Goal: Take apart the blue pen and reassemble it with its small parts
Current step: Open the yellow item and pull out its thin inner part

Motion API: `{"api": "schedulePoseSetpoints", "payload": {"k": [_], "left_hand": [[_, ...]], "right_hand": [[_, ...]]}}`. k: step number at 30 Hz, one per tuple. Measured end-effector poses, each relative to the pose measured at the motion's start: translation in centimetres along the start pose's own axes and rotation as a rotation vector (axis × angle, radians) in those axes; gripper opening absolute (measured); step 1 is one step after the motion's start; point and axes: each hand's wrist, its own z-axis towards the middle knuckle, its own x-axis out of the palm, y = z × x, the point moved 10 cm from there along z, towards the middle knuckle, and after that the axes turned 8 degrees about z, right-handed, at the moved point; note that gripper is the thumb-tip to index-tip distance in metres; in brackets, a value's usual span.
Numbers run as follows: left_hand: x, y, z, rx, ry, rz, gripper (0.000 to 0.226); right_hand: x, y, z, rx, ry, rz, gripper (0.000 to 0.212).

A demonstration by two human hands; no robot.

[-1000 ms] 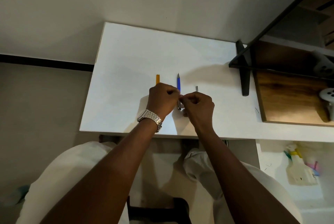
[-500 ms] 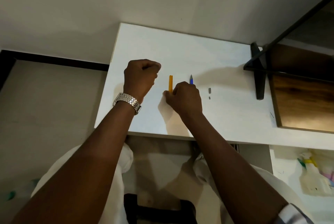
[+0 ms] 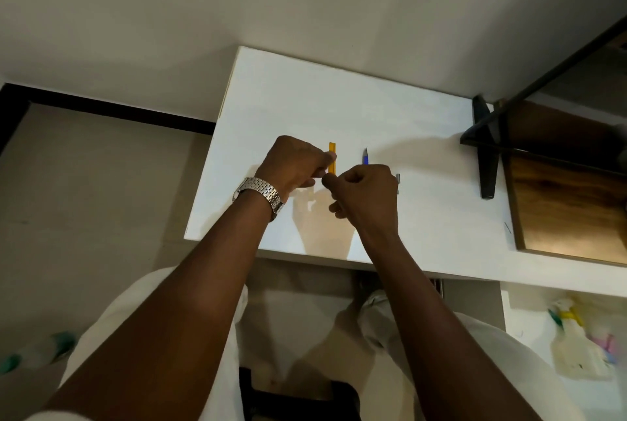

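Note:
The blue pen (image 3: 365, 158) lies on the white table (image 3: 424, 217), pointing away from me. Only its blue front and silver tip show; my right hand (image 3: 368, 198) covers the rest. A short orange piece (image 3: 332, 159) lies to its left, parallel to it. My left hand (image 3: 295, 166), with a metal watch on the wrist, is curled with its fingertips at the orange piece. Both fists meet fingertip to fingertip just below that piece. I cannot see anything pinched between them. A small silver part (image 3: 397, 179) lies right of my right hand.
A black metal shelf foot (image 3: 487, 156) stands on the table at the right, with a wooden board (image 3: 570, 203) beyond it. The table's left edge (image 3: 207, 183) and near edge (image 3: 305, 256) drop to the floor. A plastic bag (image 3: 576, 346) lies lower right.
My left hand has come back right from the table's left side to meet my right hand. My right hand has shifted slightly right and up. Pen, orange piece and silver part lie as before.

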Motion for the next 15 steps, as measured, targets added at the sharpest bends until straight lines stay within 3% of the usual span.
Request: {"api": "schedulePoseSetpoints", "payload": {"k": [5,10,15], "left_hand": [[1.0,-0.4,-0.4,0.019,0.024,-0.065,0.016],[1.2,-0.6,-0.4,0.019,0.025,-0.078,0.017],[1.0,-0.6,-0.3,0.01,-0.007,-0.125,0.019]], "right_hand": [[-0.9,-0.9,-1.4,0.071,-0.009,0.187,0.023],[0.8,-3.4,-2.7,0.38,0.081,0.56,0.012],[2.0,-5.2,-3.6,0.5,0.083,0.66,0.009]]}}
